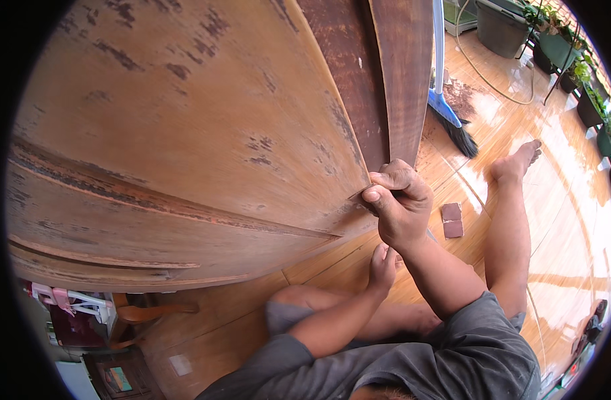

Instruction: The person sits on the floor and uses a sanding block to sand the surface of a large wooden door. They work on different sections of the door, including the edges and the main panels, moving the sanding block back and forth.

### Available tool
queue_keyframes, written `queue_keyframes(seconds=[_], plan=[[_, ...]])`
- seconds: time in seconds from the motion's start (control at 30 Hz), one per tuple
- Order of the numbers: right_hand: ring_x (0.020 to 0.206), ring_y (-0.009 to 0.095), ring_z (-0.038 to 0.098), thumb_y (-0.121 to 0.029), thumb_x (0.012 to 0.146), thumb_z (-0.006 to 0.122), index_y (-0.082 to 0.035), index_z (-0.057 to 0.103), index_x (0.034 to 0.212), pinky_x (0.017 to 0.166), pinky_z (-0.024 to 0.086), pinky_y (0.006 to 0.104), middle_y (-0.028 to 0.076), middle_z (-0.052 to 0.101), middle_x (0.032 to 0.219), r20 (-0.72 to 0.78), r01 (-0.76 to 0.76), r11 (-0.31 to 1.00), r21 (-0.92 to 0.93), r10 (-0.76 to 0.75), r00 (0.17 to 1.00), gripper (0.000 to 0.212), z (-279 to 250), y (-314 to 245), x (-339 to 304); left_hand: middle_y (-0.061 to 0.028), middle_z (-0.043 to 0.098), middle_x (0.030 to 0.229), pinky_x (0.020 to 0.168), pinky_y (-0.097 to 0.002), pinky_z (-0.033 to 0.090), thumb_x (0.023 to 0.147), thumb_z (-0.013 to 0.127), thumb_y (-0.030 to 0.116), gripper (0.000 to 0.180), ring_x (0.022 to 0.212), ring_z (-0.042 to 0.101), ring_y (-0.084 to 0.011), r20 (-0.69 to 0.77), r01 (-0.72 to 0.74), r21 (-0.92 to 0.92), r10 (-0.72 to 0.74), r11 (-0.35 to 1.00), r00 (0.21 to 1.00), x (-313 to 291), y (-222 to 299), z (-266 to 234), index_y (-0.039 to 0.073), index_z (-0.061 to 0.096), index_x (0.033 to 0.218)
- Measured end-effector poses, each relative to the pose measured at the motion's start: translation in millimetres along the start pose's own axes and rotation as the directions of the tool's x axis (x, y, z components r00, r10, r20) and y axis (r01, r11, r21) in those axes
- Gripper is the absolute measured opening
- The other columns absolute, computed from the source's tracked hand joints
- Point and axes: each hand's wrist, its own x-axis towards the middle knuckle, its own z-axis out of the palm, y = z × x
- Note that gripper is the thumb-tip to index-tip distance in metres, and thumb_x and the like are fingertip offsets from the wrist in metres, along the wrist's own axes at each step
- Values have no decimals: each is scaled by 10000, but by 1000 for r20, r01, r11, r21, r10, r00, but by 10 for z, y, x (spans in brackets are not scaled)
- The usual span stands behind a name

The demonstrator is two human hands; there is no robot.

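A large wooden panel [205,113], its brown finish worn to bare wood with dark patches, leans across the left and middle. My right hand [407,205] is closed in a pinch at the panel's right edge, thumb and forefinger against the wood. What lies between those fingers is too small to make out. Below it, my left hand [383,267] is held low, close to the panel's lower edge, with its fingers curled. Its fingertips are partly hidden, and anything in them does not show. A folded piece of reddish-brown sandpaper [453,220] lies on the floor right of my right hand.
Behind the panel stands a darker wooden board [405,73]. A blue broom [445,110] with black bristles rests beside it, near reddish dust. Potted plants [589,100] line the far right, with a hose [495,93] nearby. A wooden chair leg [155,312] is at lower left.
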Motion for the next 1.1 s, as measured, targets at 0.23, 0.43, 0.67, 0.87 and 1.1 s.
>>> queue_keyframes(seconds=[0.23, 0.43, 0.67, 0.87, 1.1], plan=[[704, 109, 603, -46, 810, 867, -16, 745, 918, 627, 460, 257, 54, 666, 783, 62, 108, 990, -88, -103, 993, 166, -103, 143, 79, -44, 642, 1028, 772, -269, 503, 1091, 526, 366, 415, 884, 646, -135, 11, -42, 24, 42, 999, 999, -57, 1, 34, -6, 556, 1272], [679, 95, 567, -70, 806, 877, -43, 748, 927, 596, 438, 253, 32, 617, 757, -7, 96, 995, 18, -96, 995, 180, -87, 147, -115, -23, 620, 978, 796, -267, 500, 1095, 518, 346, 336, 849, 609, -113, 10, -52, 92, 51, 994, 999, -82, 122, 56, 24, 562, 1182], [667, 114, 579, -74, 779, 892, -37, 755, 939, 583, 444, 252, 36, 612, 746, 59, 189, 979, -83, -184, 981, 214, -142, 319, 40, 7, 570, 896, 758, -256, 479, 1106, 482, 287, 245, 795, 542, -83, -53, -45, 74, 49, 996, 997, -181, 184, 156, 56, 557, 1072], [671, 110, 577, -89, 771, 900, -43, 767, 948, 585, 436, 253, 29, 619, 761, -52, 81, 997, 21, -80, 995, 226, -186, 346, -278, 25, 549, 875, 718, -264, 453, 1102, 465, 238, 199, 777, 509, -69, 23, -35, 179, 31, 983, 999, -196, 347, 175, 71, 573, 1092], [668, 102, 575, -128, 762, 914, -51, 763, 940, 585, 435, 253, 28, 619, 769, 85, 258, 962, -88, -250, 964, 245, -214, 349, -46, 42, 516, 835, 659, -272, 406, 1099, 453, 232, 208, 746, 468, -62, -68, -100, 131, 110, 986, 992, -187, 192, 191, 67, 579, 1123]])
